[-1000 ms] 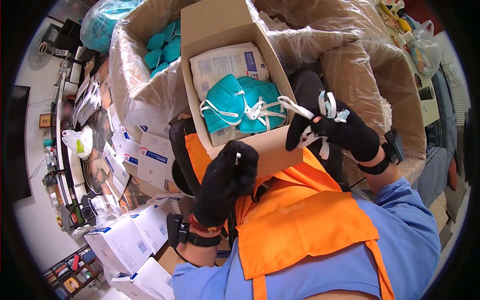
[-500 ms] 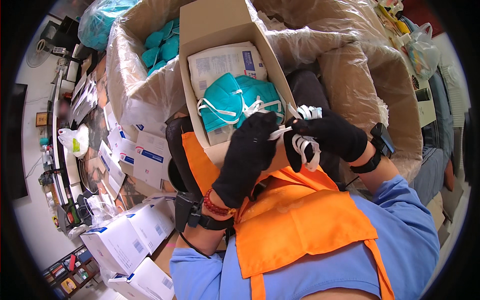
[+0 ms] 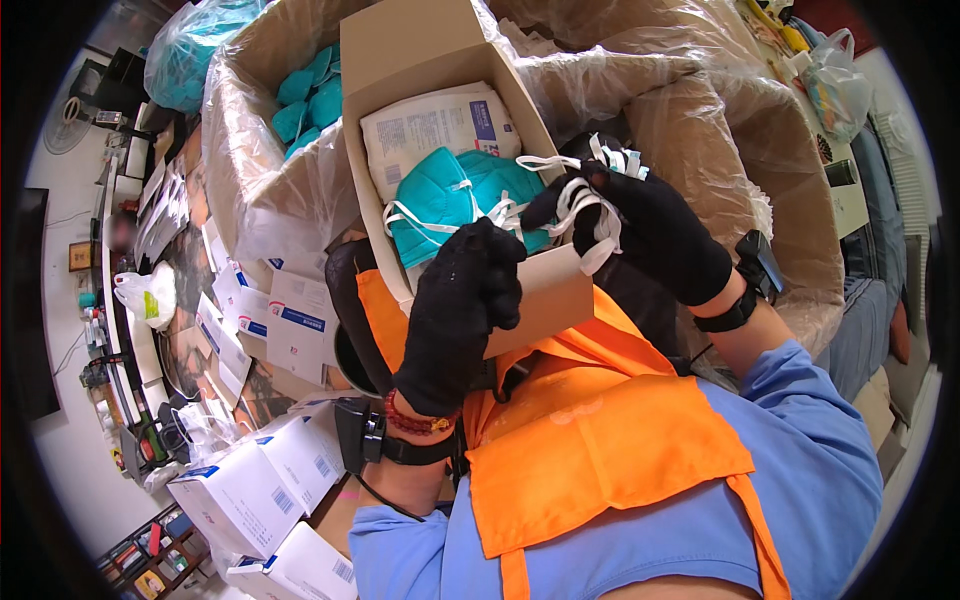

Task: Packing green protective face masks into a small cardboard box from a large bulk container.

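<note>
A small open carton (image 3: 545, 290) sits in front of me with teal face masks (image 3: 440, 185) inside, their white straps lying loose across them. Behind the masks in the same carton is a printed white packet (image 3: 430, 130). My left hand (image 3: 460, 305), in a black glove, is closed at the carton's near edge, its fingertips close to the mask straps; what it pinches, if anything, is hidden. My right hand (image 3: 665, 235), also gloved in black, grips a bundle of white straps (image 3: 597, 215) over the carton's right side. Loops of the bundle hang below its fingers.
A large plastic-lined box (image 3: 240, 170) at the left holds more teal masks (image 3: 318, 95). Another lined box (image 3: 780, 200) stands at the right. White printed cartons (image 3: 235, 500) are stacked at lower left, near flat white packets (image 3: 300, 310) on the floor.
My left hand has drawn back toward me and left, away from the right. My right hand has shifted up slightly with the bundle; one strap loop now sticks out leftward from it.
</note>
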`<state>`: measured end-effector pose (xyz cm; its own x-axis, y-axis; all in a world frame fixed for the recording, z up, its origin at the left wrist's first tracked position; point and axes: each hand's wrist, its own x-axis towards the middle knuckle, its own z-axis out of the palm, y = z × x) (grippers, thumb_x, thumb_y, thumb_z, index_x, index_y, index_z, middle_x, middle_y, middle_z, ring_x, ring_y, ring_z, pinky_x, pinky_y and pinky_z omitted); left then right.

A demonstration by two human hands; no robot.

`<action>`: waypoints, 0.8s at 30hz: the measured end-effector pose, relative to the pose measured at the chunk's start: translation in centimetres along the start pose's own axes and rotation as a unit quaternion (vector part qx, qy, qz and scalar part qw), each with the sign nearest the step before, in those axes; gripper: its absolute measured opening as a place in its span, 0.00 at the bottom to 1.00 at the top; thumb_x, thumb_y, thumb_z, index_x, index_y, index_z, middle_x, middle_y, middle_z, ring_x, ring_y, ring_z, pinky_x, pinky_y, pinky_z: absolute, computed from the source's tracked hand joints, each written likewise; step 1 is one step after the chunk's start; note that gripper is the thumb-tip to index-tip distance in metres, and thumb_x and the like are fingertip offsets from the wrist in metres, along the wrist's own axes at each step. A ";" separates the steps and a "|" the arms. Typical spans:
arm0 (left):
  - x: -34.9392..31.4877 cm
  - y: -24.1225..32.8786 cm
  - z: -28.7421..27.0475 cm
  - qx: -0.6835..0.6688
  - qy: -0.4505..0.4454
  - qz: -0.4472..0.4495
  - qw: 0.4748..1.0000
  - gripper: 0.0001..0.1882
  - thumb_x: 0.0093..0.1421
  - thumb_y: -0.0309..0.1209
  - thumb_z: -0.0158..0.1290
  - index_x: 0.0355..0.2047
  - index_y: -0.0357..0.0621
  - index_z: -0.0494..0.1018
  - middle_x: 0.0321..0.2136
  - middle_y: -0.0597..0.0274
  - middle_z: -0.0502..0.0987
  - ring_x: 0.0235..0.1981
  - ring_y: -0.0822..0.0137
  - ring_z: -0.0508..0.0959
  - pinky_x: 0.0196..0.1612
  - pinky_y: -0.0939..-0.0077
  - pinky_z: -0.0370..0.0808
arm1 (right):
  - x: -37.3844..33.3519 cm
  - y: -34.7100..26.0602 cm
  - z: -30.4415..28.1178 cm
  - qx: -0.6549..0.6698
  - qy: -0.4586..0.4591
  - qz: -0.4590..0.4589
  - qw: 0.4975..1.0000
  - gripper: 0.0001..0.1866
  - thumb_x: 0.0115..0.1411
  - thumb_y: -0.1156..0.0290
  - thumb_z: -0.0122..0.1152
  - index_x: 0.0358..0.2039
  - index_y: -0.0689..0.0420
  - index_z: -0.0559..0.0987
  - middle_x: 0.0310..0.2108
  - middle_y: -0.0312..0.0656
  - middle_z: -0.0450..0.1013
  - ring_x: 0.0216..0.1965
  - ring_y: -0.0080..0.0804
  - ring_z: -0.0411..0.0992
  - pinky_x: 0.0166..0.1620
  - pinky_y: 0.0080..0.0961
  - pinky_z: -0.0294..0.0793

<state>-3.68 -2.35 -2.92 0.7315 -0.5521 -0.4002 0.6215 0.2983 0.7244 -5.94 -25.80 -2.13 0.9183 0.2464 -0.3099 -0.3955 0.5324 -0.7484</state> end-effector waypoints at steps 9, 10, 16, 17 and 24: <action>0.5 -0.2 0.6 0.300 -0.085 0.105 0.944 0.16 0.61 0.18 0.42 0.48 0.39 0.70 0.29 0.68 0.67 0.26 0.78 0.66 0.29 0.84 0.66 | 0.4 -0.2 0.9 -0.442 -0.017 -0.298 0.846 0.21 0.66 0.70 0.53 0.59 0.58 0.67 0.48 0.42 0.74 0.42 0.28 0.73 0.49 0.26 0.73; 0.6 -0.3 0.7 0.300 -0.084 0.106 0.944 0.16 0.61 0.18 0.42 0.48 0.39 0.70 0.29 0.68 0.67 0.26 0.78 0.66 0.29 0.84 0.66 | 0.6 -0.1 0.9 -0.490 -0.018 -0.361 0.794 0.20 0.67 0.70 0.51 0.58 0.61 0.68 0.47 0.42 0.75 0.42 0.27 0.73 0.48 0.25 0.73; 0.8 -0.5 1.7 0.288 -0.081 0.139 0.944 0.13 0.64 0.24 0.44 0.48 0.39 0.71 0.28 0.69 0.67 0.24 0.78 0.65 0.29 0.84 0.65 | 0.6 0.3 1.6 -0.366 0.055 -0.256 0.893 0.17 0.65 0.70 0.51 0.52 0.61 0.73 0.43 0.40 0.75 0.41 0.27 0.74 0.45 0.25 0.74; 0.8 -0.6 1.8 0.228 -0.068 0.100 0.966 0.12 0.65 0.26 0.45 0.47 0.40 0.71 0.27 0.70 0.67 0.25 0.79 0.66 0.29 0.84 0.66 | 0.7 0.4 1.6 -0.366 0.055 -0.256 0.893 0.17 0.65 0.70 0.51 0.52 0.61 0.73 0.43 0.40 0.75 0.41 0.27 0.74 0.45 0.25 0.74; 2.0 -1.1 3.1 0.277 -0.001 0.067 0.959 0.10 0.64 0.32 0.50 0.40 0.39 0.74 0.30 0.64 0.74 0.27 0.77 0.72 0.28 0.82 0.69 | 1.2 0.7 2.2 -0.292 0.029 -0.246 0.924 0.13 0.67 0.67 0.50 0.47 0.62 0.74 0.36 0.40 0.77 0.37 0.27 0.75 0.42 0.23 0.75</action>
<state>-3.80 -6.26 -2.78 0.7937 -0.5389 -0.2824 0.2774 -0.0926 0.9563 -5.21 -23.38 -1.76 0.9903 0.0382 0.1336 0.1321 0.0371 -0.9905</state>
